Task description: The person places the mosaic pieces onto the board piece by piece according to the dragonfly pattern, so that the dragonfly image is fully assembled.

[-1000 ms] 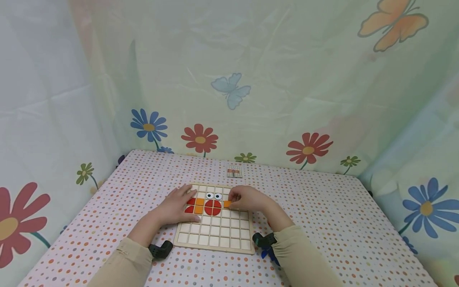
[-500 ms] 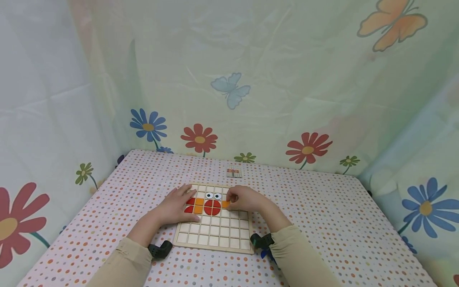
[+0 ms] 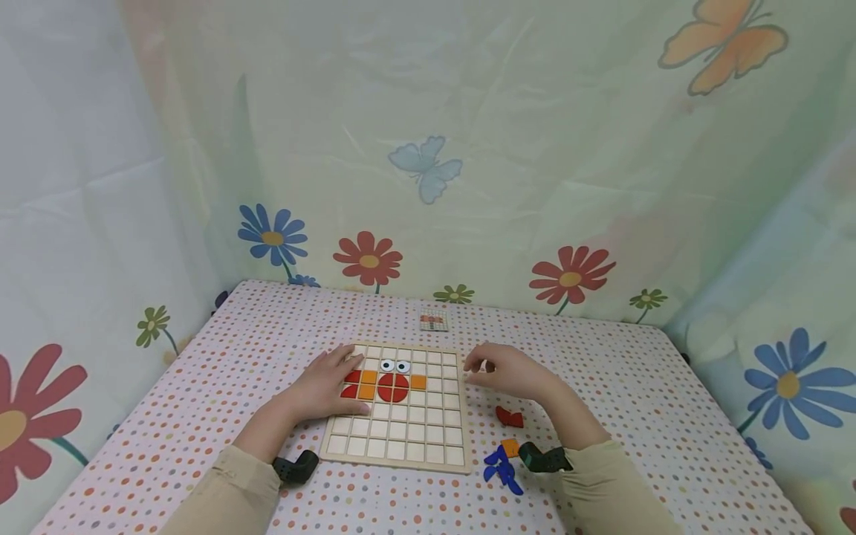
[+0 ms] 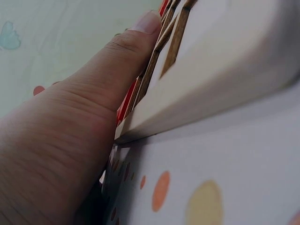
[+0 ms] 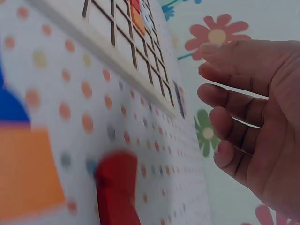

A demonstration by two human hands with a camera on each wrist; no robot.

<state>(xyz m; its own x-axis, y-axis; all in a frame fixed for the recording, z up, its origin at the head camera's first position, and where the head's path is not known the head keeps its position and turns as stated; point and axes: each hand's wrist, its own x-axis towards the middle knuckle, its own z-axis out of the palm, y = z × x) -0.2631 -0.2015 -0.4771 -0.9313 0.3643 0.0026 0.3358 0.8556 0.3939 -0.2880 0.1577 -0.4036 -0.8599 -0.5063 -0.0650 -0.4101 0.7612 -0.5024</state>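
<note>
A wooden grid board (image 3: pixel 397 464) lies on the dotted table. Its cells hold orange squares (image 3: pixel 417 382), a red circle made of quarter pieces (image 3: pixel 392 388), two eye pieces (image 3: pixel 395 366) and red curved pieces (image 3: pixel 352 377) at the left. My left hand (image 3: pixel 328 388) rests on the board's left edge, thumb along the frame and fingers spread. Just past the right edge, my right hand (image 3: pixel 511 371) hovers with loosely bent fingers and nothing in them. Below it lie red pieces (image 3: pixel 510 417), an orange square (image 3: pixel 510 447) and a pile of blue curved pieces (image 3: pixel 501 471).
A small pattern card (image 3: pixel 435 320) lies on the table behind the board. A flower-printed cloth (image 3: pixel 468 223) hangs behind and beside the table (image 3: pixel 622 386). Black wrist cameras sit at both sleeves, the right one (image 3: pixel 543 458) close to the loose pieces.
My right hand has let go of an orange square, which sits in a cell right of the red circle. It has moved right, off the board, uncovering loose pieces. My left hand stays put.
</note>
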